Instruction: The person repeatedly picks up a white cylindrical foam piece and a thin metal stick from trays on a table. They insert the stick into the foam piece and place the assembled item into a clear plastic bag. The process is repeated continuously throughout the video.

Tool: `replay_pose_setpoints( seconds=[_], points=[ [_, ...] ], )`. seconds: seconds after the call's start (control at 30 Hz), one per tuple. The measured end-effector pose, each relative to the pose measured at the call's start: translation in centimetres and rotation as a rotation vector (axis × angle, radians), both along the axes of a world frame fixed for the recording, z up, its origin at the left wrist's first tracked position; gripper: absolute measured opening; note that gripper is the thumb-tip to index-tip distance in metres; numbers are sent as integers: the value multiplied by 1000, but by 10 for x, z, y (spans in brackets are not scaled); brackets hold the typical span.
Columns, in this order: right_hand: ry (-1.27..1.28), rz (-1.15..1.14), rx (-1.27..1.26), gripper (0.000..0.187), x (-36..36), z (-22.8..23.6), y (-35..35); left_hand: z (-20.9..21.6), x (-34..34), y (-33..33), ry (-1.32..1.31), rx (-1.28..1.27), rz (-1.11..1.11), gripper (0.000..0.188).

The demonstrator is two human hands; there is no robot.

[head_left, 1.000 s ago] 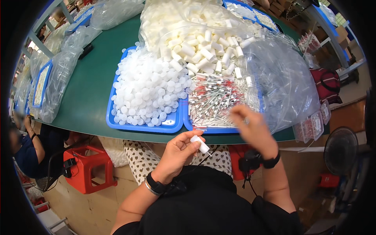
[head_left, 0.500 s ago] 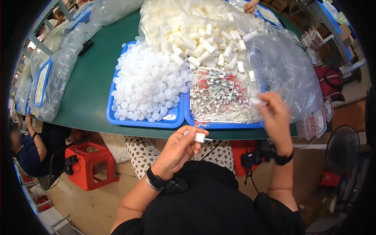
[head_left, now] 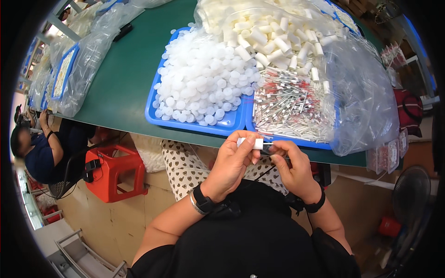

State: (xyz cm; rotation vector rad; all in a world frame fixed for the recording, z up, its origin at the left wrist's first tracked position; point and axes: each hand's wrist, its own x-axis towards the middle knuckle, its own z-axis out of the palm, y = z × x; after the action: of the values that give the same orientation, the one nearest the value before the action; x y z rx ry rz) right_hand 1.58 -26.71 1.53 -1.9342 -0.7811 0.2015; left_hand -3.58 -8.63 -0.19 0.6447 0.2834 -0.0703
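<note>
Between the thumb and fingers of my left hand (head_left: 232, 160) is a small white cylinder (head_left: 258, 144), held just in front of the table edge. A thin white stick (head_left: 268, 144) juts from its right end. My right hand (head_left: 297, 171) meets it there, thumb and fingertips pinched at the tip of the stick; what lies between them is too small to make out. Just beyond my hands stand two blue trays, the left tray (head_left: 185, 126) heaped with translucent white discs (head_left: 199, 83), the right tray (head_left: 301, 141) with thin red, white and metallic sticks (head_left: 289, 99).
Cream cylinders (head_left: 264, 41) spill from a clear bag behind the trays. Another clear plastic bag (head_left: 364, 92) lies on the right of the green table (head_left: 111, 92). A red stool (head_left: 113, 173) and a seated person (head_left: 44, 153) are to the left, a fan (head_left: 411, 194) to the right.
My right hand has come from over the right tray down and left to the cylinder's stick. My left hand still holds the cylinder. The whole view has shifted.
</note>
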Motion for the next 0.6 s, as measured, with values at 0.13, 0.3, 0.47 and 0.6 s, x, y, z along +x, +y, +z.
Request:
replay_pose_setpoints(
  seconds=[0.13,0.3,0.47,0.6],
  points=[
    [-8,-37,-2,27,0,0,1,1,-3,1,-8,71,31,17],
    [-92,20,-68,27,1,6,4,-2,-4,-4,-23,158,34,18],
    [-266,83,-103,28,7,10,4,-4,-4,-3,-14,138,7,18],
    [-96,27,-55,26,1,7,5,-4,-4,-6,-5,160,11,19]
  ],
)
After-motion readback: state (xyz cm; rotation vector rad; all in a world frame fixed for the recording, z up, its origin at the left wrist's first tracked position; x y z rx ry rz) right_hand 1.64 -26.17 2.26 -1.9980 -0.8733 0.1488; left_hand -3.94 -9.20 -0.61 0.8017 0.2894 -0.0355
